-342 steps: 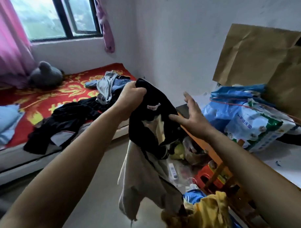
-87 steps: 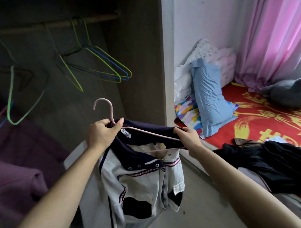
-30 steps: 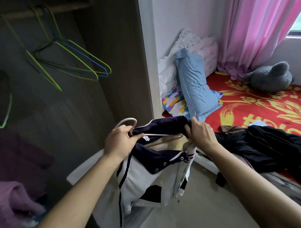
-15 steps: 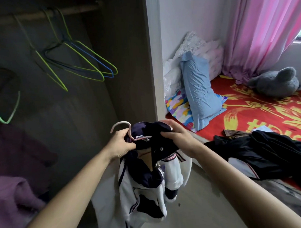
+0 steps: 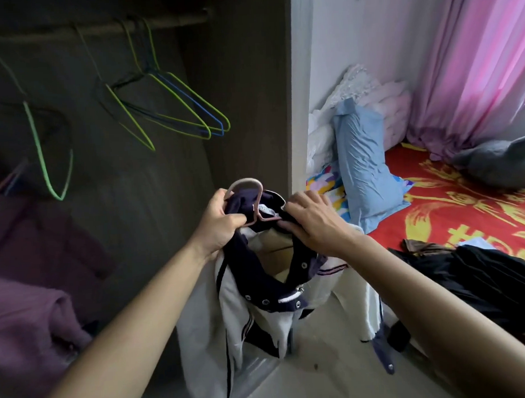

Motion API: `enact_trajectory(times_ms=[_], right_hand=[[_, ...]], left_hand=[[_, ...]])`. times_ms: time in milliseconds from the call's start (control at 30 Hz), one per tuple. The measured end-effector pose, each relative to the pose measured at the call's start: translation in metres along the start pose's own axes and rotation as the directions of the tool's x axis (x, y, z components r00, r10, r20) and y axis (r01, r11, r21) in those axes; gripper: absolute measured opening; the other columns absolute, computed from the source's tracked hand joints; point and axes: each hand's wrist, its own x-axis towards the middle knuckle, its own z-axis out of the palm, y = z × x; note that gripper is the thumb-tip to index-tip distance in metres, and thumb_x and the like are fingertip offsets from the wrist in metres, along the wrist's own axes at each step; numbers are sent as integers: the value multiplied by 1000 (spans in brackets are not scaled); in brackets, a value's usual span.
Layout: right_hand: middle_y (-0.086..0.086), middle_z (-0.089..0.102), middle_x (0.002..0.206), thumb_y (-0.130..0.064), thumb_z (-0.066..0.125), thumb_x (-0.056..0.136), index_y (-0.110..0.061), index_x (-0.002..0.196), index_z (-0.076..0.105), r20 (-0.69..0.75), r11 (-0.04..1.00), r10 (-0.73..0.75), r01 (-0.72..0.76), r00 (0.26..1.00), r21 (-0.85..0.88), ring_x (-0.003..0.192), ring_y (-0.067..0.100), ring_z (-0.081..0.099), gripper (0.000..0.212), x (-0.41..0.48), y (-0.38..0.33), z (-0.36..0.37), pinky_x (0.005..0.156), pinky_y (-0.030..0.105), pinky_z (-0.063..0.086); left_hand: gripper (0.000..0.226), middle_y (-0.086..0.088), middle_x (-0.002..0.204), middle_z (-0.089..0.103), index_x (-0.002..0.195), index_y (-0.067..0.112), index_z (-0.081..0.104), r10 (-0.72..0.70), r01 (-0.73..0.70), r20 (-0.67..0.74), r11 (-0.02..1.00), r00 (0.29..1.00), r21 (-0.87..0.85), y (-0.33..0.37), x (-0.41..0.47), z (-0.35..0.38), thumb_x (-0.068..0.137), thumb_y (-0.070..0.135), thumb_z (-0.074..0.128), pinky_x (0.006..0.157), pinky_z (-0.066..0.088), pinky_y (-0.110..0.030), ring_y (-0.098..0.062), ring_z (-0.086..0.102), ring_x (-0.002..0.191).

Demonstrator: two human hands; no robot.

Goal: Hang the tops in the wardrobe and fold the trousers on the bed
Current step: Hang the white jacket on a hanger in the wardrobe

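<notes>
White with a navy collar, snap studs and striped trim, the top [image 5: 229, 313] hangs low in front of the open wardrobe [image 5: 245, 80], by its right post. My left hand [image 5: 219, 224] grips collar and pink hanger [image 5: 246, 183] together; my right hand [image 5: 312, 224] pinches the collar opposite. The hanger's shoulders are buried in cloth, the label print is unreadable, and the hem is hidden behind my left forearm.

White-and-navy top [image 5: 229, 304], pink hanger [image 5: 245, 183]

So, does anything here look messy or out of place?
The jacket sits bunched around the neck of the pink hanger rather than spread across it, and dark clothes spill over the edge of the bed.
</notes>
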Motion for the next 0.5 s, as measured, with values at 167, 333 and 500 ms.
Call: enact_trajectory(times_ms=[167,333,500], right_hand=[[12,57,80,-35,46,105,-16,89,40,-95,960,191,-165,977,227,75,38,58,26,9,2,-3,62,42,39],[15,63,87,-36,46,105,-8,92,46,-230,960,226,-176,947,218,79,39,58,31,16,5,-21,68,47,45],[12,63,87,-35,47,105,-9,95,47,-304,975,155,-96,940,201,77,38,59,27,25,0,-35,64,42,43]], left_hand=[[35,0,103,59,104,18,54,228,-170,-163,936,960,308,-4,6,-14,81,26,79,81,46,-22,-7,56,90],[26,-1,100,54,96,15,55,315,-102,-367,862,875,497,-42,-32,-47,90,39,46,85,48,-50,-21,55,91],[39,-3,113,65,117,12,60,2,80,-135,798,991,598,-66,-36,-51,84,27,74,95,50,-42,-22,60,108]])
